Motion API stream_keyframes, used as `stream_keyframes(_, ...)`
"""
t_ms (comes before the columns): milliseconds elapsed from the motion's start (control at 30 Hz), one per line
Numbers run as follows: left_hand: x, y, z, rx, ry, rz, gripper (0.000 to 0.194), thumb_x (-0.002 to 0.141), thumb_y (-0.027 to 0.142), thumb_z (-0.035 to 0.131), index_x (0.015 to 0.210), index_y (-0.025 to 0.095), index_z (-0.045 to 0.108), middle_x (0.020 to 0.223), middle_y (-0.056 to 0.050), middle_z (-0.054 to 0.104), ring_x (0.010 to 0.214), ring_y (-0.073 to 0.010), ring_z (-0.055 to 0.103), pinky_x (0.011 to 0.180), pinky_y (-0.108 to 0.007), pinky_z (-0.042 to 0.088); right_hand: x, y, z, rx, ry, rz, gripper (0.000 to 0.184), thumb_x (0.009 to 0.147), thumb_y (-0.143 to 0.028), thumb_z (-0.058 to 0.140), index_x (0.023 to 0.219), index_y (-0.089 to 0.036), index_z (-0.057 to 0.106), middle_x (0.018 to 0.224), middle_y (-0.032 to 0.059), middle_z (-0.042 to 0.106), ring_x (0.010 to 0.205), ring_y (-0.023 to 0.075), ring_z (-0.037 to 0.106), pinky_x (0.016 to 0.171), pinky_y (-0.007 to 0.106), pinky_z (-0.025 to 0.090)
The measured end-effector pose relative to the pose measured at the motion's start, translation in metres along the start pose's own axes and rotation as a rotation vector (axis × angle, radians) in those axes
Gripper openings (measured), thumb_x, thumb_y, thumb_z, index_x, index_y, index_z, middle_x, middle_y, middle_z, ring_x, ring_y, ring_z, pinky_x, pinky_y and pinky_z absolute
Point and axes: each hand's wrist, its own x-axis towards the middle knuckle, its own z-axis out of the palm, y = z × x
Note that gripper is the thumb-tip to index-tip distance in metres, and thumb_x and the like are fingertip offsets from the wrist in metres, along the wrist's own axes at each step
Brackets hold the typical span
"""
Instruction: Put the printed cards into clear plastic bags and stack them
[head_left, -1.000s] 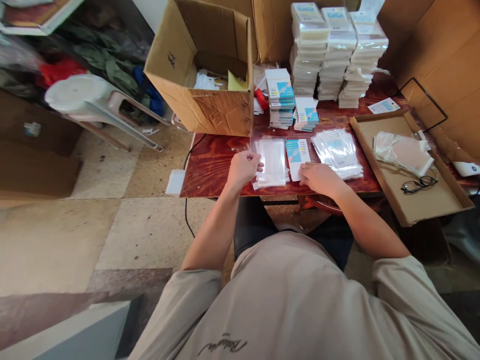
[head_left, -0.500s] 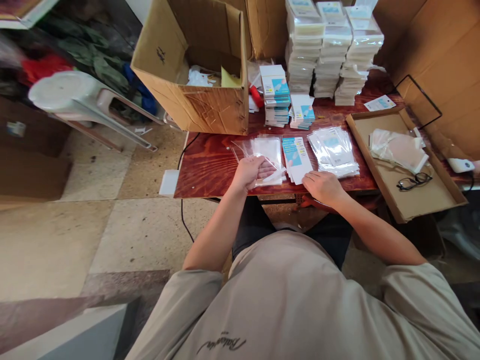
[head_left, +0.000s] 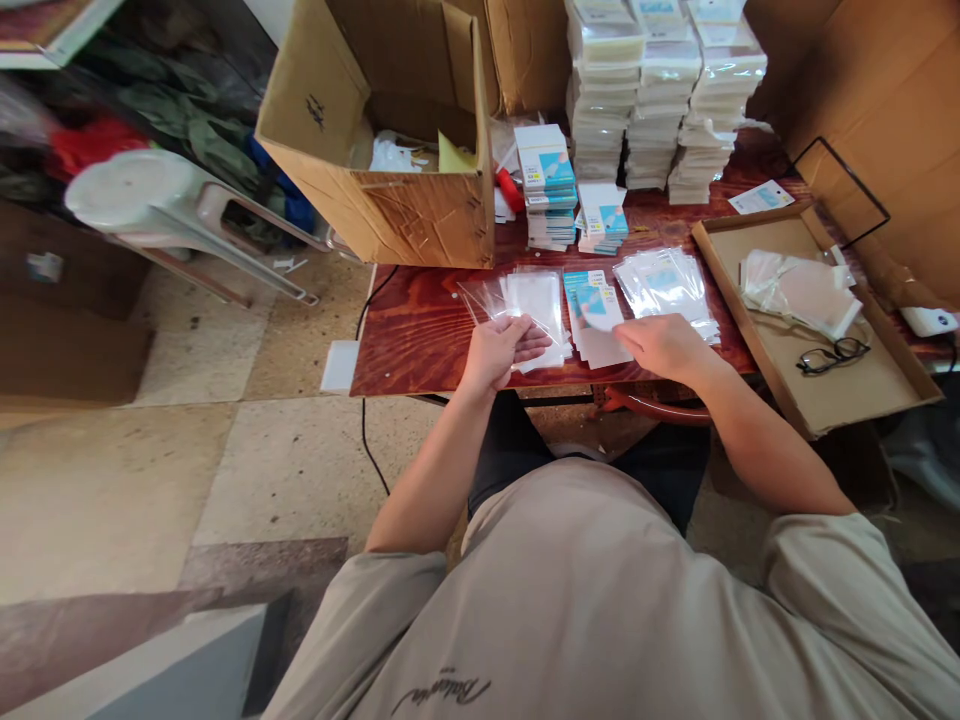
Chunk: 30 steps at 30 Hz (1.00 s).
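My left hand (head_left: 501, 350) is closed on a clear plastic bag (head_left: 484, 302), tilted above the table's front edge, with its palm partly turned up. Right beside it lies a pile of clear bags (head_left: 541, 300). My right hand (head_left: 660, 345) pinches the near end of a printed card (head_left: 598, 318), which bends up off the fanned pile of blue and white cards (head_left: 581, 290). Right of that pile, shiny bags with cards inside (head_left: 667, 285) lie heaped.
A cardboard box (head_left: 412, 215) stands at the back left. Behind the work are card stacks (head_left: 546, 180) and tall stacks of bagged packs (head_left: 604, 100). A shallow carton tray (head_left: 847, 390) with eyeglasses (head_left: 832, 356) is at the right. A white stool (head_left: 142, 190) stands left.
My left hand has drawn a clear bag off the pile and turned its palm up. My right hand has lifted the near end of a card from the fanned pile.
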Motion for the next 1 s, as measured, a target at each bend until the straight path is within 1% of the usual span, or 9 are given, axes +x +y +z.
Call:
stream_keyframes(100,0.000,-0.004,0.007,-0.061,0.031,0.019,0.032,0.096,0.037,0.081,0.082,0.013,0.066,0.080,-0.009,0.077,0.075,-0.0188,0.080,0.070,-0.026,0.064,-0.017,-0.008,-0.010,0.152,0.416,0.253,0.035,0.108,-0.039,0.054,0.094,-0.017,0.077,0.074,0.0063,0.073,0.067,0.0188,0.068,0.065,0.030,0.046)
stream_keyframes(167,0.000,-0.005,0.013,-0.110,0.057,0.023,0.031,0.096,0.038,0.081,0.083,0.014,0.066,0.082,-0.009,0.078,0.075,-0.0185,0.079,0.070,-0.027,0.063,-0.030,-0.019,-0.013,0.438,0.547,0.460,0.041,0.106,-0.052,0.059,0.095,-0.017,0.075,0.066,0.0042,0.071,0.055,0.0162,0.064,0.055,0.028,0.046)
stream_keyframes(267,-0.002,-0.006,0.019,-0.188,0.078,0.027,0.027,0.097,0.038,0.079,0.088,0.015,0.068,0.087,-0.010,0.080,0.079,-0.0186,0.079,0.069,-0.026,0.062,-0.046,-0.033,-0.005,0.857,0.335,0.599,0.048,0.097,-0.064,0.069,0.085,-0.018,0.072,0.055,0.0008,0.065,0.041,0.0122,0.054,0.042,0.023,0.039)
stream_keyframes(367,-0.006,-0.007,0.022,-0.232,0.040,0.034,0.028,0.096,0.042,0.079,0.096,0.015,0.071,0.094,-0.011,0.082,0.086,-0.0201,0.081,0.071,-0.026,0.061,-0.054,-0.037,0.013,0.999,0.202,0.655,0.050,0.090,-0.066,0.076,0.077,-0.018,0.069,0.050,-0.0005,0.061,0.040,0.0108,0.052,0.039,0.021,0.037)
stream_keyframes(533,-0.020,-0.014,0.028,-0.223,-0.039,0.014,0.033,0.091,0.046,0.084,0.097,0.015,0.074,0.091,-0.011,0.081,0.084,-0.0218,0.081,0.071,-0.029,0.064,-0.050,-0.045,0.033,1.029,0.431,0.746,0.048,0.090,-0.064,0.075,0.074,-0.020,0.066,0.048,-0.0028,0.058,0.037,0.0092,0.048,0.037,0.020,0.037)
stream_keyframes(767,-0.036,-0.025,0.038,-0.257,-0.119,0.056,0.042,0.081,0.050,0.093,0.093,0.014,0.074,0.088,-0.008,0.081,0.086,-0.0245,0.081,0.078,-0.035,0.070,-0.033,-0.075,0.066,1.098,0.723,0.740,0.051,0.086,-0.069,0.075,0.073,-0.023,0.058,0.051,-0.0045,0.057,0.039,0.0105,0.050,0.038,0.022,0.040)
stream_keyframes(833,-0.042,-0.029,0.041,-0.250,-0.133,0.043,0.044,0.080,0.050,0.094,0.096,0.015,0.074,0.085,-0.006,0.080,0.079,-0.0232,0.080,0.076,-0.036,0.071,-0.026,-0.076,0.078,1.196,0.767,0.714,0.051,0.082,-0.071,0.078,0.079,-0.023,0.062,0.063,-0.0021,0.066,0.050,0.0130,0.059,0.047,0.024,0.050)
stream_keyframes(900,-0.047,-0.032,0.045,-0.250,-0.133,0.031,0.043,0.081,0.049,0.093,0.100,0.016,0.074,0.083,-0.005,0.079,0.079,-0.0235,0.079,0.077,-0.037,0.071,-0.018,-0.079,0.085,1.297,0.765,0.668,0.054,0.077,-0.072,0.081,0.094,-0.023,0.069,0.085,0.0026,0.077,0.072,0.0184,0.073,0.066,0.030,0.063)
stream_keyframes(1000,-0.052,-0.034,0.048,-0.239,-0.146,0.020,0.040,0.083,0.048,0.091,0.100,0.016,0.075,0.086,-0.007,0.080,0.087,-0.0278,0.080,0.077,-0.039,0.071,-0.008,-0.087,0.081,1.415,0.570,0.606,0.063,0.074,-0.074,0.084,0.110,-0.023,0.074,0.111,0.0088,0.081,0.102,0.0279,0.078,0.090,0.040,0.067)
